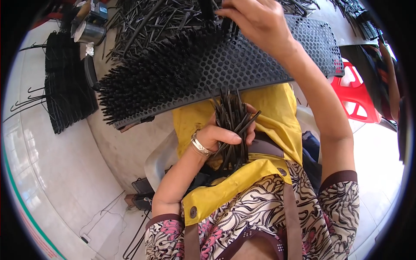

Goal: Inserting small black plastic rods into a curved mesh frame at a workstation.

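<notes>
Board (pixel 268 56): one, black, pierced with round holes, at 12 o'clock, lying crosswise; clock read from the middle of the view.
Standing sticks (pixel 147 82): many, thin, black, crowded upright or leaning on the board's 9 o'clock side, reaching to about its middle at the far edge. Done, by judgement: somewhat under half of the board.
Bare holes: the whole 3 o'clock side of the board, plus a strip along its 6 o'clock edge. Left, by judgement: the larger share.
Left hand (pixel 216 134): at the dial's centre, clamped round a bundle of sticks (pixel 232 119), not yet set; tips at the board's near edge, touching or not cannot be told.
Right hand (pixel 258 19): at 1 o'clock, over the board's far edge, fingertips drawn together beside dark sticks; cannot tell whether one is gripped.
Heap of sticks (pixel 173 26): large, loose, 11 o'clock, beyond the board.
Apron (pixel 279 102): yellow, below the board.
Tin can (pixel 89 33): one, 10 o'clock.
Chair (pixel 355 97): red, between 2 and 3 o'clock
</notes>
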The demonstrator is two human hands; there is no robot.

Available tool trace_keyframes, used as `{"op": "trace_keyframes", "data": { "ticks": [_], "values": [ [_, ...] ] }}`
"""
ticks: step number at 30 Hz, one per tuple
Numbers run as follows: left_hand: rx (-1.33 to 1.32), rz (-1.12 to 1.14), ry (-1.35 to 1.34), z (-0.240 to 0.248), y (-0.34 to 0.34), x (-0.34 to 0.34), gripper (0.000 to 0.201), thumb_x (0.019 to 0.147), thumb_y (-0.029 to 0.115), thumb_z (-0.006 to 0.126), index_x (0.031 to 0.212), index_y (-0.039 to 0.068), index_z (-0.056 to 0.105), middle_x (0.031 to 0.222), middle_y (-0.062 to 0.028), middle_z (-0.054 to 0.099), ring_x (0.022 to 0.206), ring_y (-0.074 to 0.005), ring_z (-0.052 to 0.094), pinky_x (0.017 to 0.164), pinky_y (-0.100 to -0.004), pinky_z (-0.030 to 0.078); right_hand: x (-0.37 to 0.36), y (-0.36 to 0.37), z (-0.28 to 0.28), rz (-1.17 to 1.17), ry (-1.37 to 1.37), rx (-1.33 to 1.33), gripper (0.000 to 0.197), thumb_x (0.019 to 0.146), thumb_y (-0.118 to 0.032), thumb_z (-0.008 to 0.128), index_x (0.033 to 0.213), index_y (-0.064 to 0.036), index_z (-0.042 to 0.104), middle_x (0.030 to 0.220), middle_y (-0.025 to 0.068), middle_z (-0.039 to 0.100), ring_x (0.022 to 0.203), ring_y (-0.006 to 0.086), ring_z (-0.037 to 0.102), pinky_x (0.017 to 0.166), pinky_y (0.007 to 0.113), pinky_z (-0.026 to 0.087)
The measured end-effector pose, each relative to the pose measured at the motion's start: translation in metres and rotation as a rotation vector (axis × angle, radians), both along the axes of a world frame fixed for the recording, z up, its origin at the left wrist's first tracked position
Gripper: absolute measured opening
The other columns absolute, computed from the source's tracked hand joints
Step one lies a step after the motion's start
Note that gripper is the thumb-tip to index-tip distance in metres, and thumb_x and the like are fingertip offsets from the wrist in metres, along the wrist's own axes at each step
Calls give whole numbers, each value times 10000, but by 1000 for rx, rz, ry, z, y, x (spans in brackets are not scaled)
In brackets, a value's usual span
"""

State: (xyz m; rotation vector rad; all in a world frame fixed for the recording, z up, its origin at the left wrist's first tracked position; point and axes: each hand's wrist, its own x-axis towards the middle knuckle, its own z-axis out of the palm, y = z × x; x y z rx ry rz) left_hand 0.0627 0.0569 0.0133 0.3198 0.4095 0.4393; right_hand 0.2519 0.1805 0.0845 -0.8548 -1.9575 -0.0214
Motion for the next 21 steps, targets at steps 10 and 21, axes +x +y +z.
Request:
{"op": "trace_keyframes", "data": {
  "ticks": [10, 21],
  "values": [
    [22, 0, -5, -3, -3, 0, 702, 488, 57, 655, 1159, -13, 462, 831, -113, 570, 708, -246, 578, 685, -351, 460, 5, -44, -5, -216, -90, -110, 203, 759, -140, 670, 882, 9, 606, 741, 116, 616, 584, 190, 589, 538, 277, 465],
    [64, 18, 66, 3, -2, 1, 710, 513, 67, 639, 1193, 9, 444, 865, -137, 593, 729, -249, 593, 713, -350, 471, -11, -151, -9, 85, 780, -1455, 113, 772, 45, 615, 873, 60, 566, 705, 68, 612, 545, 93, 556, 477, 200, 423]
  ]
}}
